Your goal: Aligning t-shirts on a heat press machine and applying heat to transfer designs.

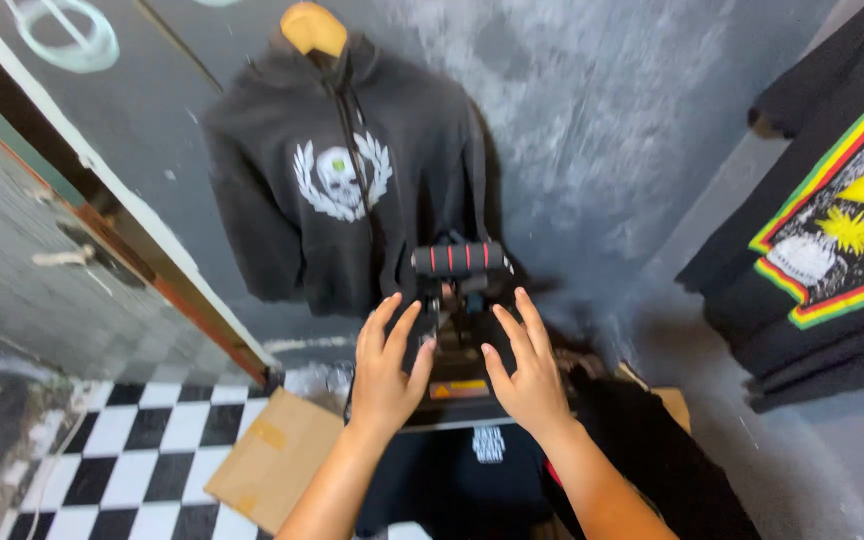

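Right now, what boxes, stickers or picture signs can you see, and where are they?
Cardboard sheet: flat, brown, on the checkered floor, left of the left hand.
Sticker: small orange-yellow rectangle on the black machine, between both hands, left of the right hand.
Label: small white print on dark cloth below the machine.

Left hand point(384, 375), right hand point(526, 372): bare, no sleeves, rings or watch.

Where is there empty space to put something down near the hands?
The checkered floor left of the flat cardboard shows bare tiles. The cardboard's top is bare too. It is crowded in the middle: the left hand and right hand are spread by the press machine under its handle, with dark cloth heaped at its right.
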